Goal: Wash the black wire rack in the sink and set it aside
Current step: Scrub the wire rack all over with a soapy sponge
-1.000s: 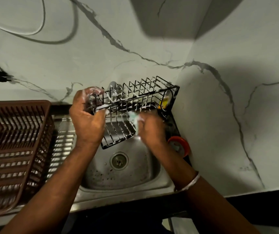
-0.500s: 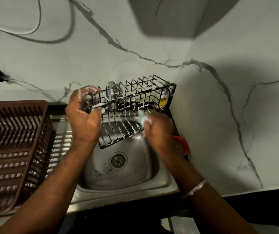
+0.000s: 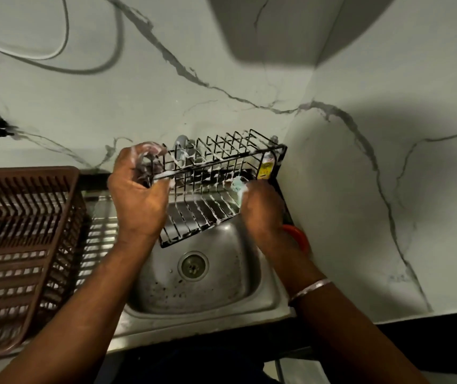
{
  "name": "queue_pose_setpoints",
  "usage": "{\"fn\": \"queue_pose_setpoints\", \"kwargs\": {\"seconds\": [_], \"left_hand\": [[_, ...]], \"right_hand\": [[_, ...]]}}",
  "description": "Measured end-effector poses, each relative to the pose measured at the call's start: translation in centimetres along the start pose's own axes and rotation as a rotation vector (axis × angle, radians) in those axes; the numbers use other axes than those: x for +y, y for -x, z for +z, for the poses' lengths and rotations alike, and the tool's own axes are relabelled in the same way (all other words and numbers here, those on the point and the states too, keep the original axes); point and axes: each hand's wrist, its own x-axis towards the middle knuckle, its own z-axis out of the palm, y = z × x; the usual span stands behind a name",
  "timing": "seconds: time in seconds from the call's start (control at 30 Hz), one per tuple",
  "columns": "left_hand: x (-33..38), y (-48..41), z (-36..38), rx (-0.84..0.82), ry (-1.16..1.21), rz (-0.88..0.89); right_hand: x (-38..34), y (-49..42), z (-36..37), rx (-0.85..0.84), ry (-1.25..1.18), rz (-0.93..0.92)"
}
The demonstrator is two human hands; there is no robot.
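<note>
The black wire rack hangs tilted above the back half of the sink, its wires streaked with white suds. The left hand grips the rack's left end, with foamy fingers curled through the wires. The right hand is closed round a pale green scrubber pressed to the rack's right side, though blur hides exactly how the fingers wrap it. The drain sits in the sink floor below the rack. A brown plastic basket stands left of the sink. A yellow bottle shows through the wires at the sink's back right corner, and something orange-red lies at its right edge.
</note>
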Motion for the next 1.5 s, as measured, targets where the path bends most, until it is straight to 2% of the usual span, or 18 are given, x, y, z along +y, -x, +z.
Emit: {"fn": "queue_pose_setpoints", "kwargs": {"seconds": [0.1,0.23,0.37,0.43,0.53,0.6,0.67,0.7,0.87,0.93,1.03,1.07,1.13,1.2,1.33,1.4,1.47,1.5], "left_hand": [[-0.3,0.0,0.0,-0.005,0.002,-0.003],[-0.8,-0.1,-0.3,0.019,0.026,-0.025],[-0.5,-0.5,-0.3,-0.022,-0.024,-0.052],[-0.1,-0.7,-0.2,-0.022,-0.055,-0.106],[0.8,-1.1,0.5,-0.093,-0.115,-0.123],[1.6,-1.3,1.1,-0.144,-0.156,-0.122],[2.1,-1.9,1.5,-0.182,-0.208,-0.172],[2.2,-2.3,1.7,-0.228,-0.228,-0.185],[3.8,-3.7,0.1,-0.693,-0.285,-0.104],[3.8,-2.8,-1.3,-0.612,-0.218,-0.121],[1.5,0.4,-1.6,-0.303,0.104,-0.247],[0.3,1.9,-1.1,-0.246,0.132,-0.309],[-1.3,4.2,0.7,-0.227,0.107,-0.422],[-2.9,4.6,2.2,-0.146,0.196,-0.461],[-5.4,3.1,2.3,0.208,0.421,-0.608],[-6.0,2.9,1.9,0.238,0.531,-0.643],[-7.0,3.2,2.0,0.239,0.575,-0.656],[-7.3,3.3,2.0,0.247,0.565,-0.668]], "right_hand": [[-0.1,0.6,0.7,-0.032,-0.03,-0.162],[0.9,1.1,0.4,0.04,-0.071,-0.088],[1.6,2.2,0.6,0.003,-0.095,-0.255],[1.9,2.0,0.3,-0.013,-0.071,-0.233],[1.2,1.7,0.6,-0.172,0.053,-0.144],[0.4,1.8,1.0,-0.277,0.018,-0.044],[0.3,1.7,1.5,-0.295,-0.049,0.035],[0.3,1.7,1.8,-0.289,-0.07,0.061],[-0.4,2.9,2.9,-0.246,-0.227,0.185],[-0.7,2.9,3.4,-0.229,-0.337,0.247],[-2.1,2.7,3.6,-0.205,-0.51,0.32],[-2.9,2.9,3.7,-0.209,-0.575,0.333],[-4.6,3.4,3.5,-0.235,-0.657,0.314],[-6.3,4.2,3.5,-0.276,-0.655,0.211],[-7.7,5.2,2.9,-0.347,-0.521,-0.038],[-7.2,4.4,2.1,-0.324,-0.3,-0.131],[-6.9,3.7,1.6,-0.19,0.01,-0.233],[-7.2,3.8,1.2,-0.168,0.058,-0.234]]}}
